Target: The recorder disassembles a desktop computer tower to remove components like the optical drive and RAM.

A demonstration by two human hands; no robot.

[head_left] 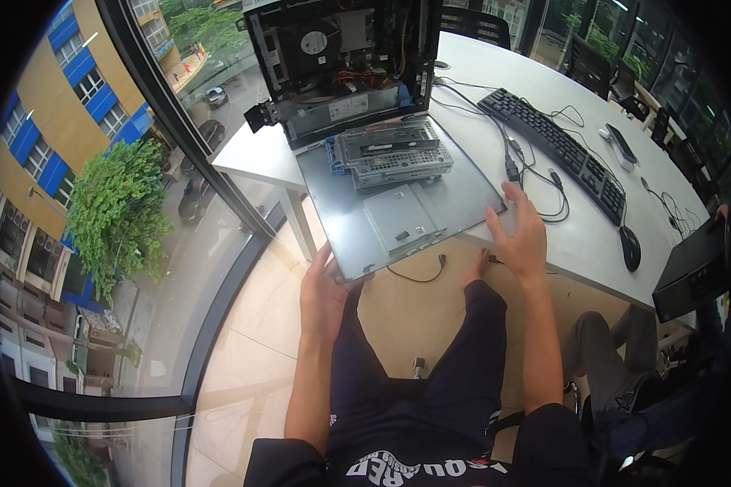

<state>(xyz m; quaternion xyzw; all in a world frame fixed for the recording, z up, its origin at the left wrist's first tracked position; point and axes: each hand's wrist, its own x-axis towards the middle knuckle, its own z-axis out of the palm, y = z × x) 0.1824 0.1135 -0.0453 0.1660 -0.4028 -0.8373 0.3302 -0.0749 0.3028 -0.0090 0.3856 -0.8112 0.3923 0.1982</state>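
Observation:
A flat metal computer side panel (341,231) juts over the table's near edge, its far end by an open desktop computer case (349,114). My left hand (321,296) grips the panel's near left corner, thumb along the edge and fingers partly hidden beneath. At the right corner, my right hand (521,243) holds the edge between thumb and fingers. On the panel rests a perforated metal drive cage (402,166) with blue parts on its left side. A dark, narrow strip-shaped part (398,146) lies on top of the cage.
Right of the case, loose black cables (512,166) lie beside a black keyboard (556,142) and mouse (630,247). A phone-like device (621,146) lies farther right. Another seated person's legs (613,349) are at right, near a dark box-shaped device (690,272). A window frame (195,154) runs along the left.

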